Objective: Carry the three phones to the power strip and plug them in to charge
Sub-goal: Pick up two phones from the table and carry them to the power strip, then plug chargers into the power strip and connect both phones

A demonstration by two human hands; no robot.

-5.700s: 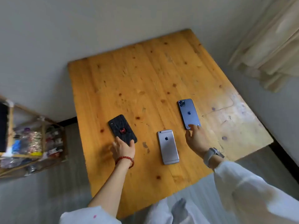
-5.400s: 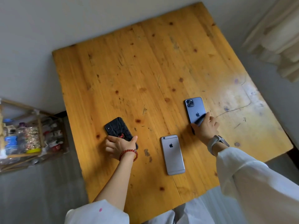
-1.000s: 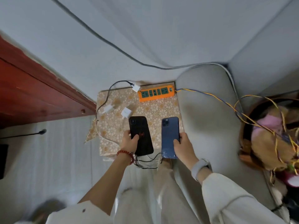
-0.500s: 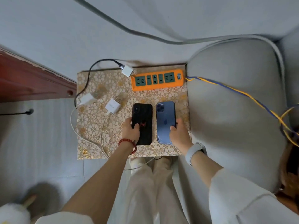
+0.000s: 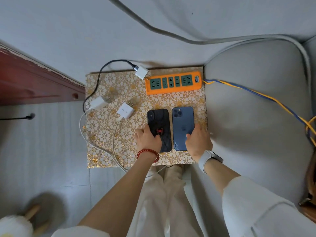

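Note:
Two phones lie face down, side by side, on a gold flower-patterned stand (image 5: 106,134). The black phone (image 5: 158,122) carries a red spider mark; my left hand (image 5: 147,140) rests on its lower left part. The blue phone (image 5: 183,124) lies just right of it, and my right hand (image 5: 198,142) rests on its lower right part. An orange power strip (image 5: 172,84) with green sockets sits at the stand's far edge, all sockets bare. The third phone is not in view.
Three white charger plugs lie on the stand: one by the strip's left end (image 5: 141,72) on a dark cable, two at the left (image 5: 97,103) (image 5: 125,111) with white cables. A grey sofa arm (image 5: 256,108) stands right, a red wooden door (image 5: 34,79) left.
Since a second ago both phones have come down from above the stand onto its surface. My hands have shifted from gripping their edges to lying on top of them.

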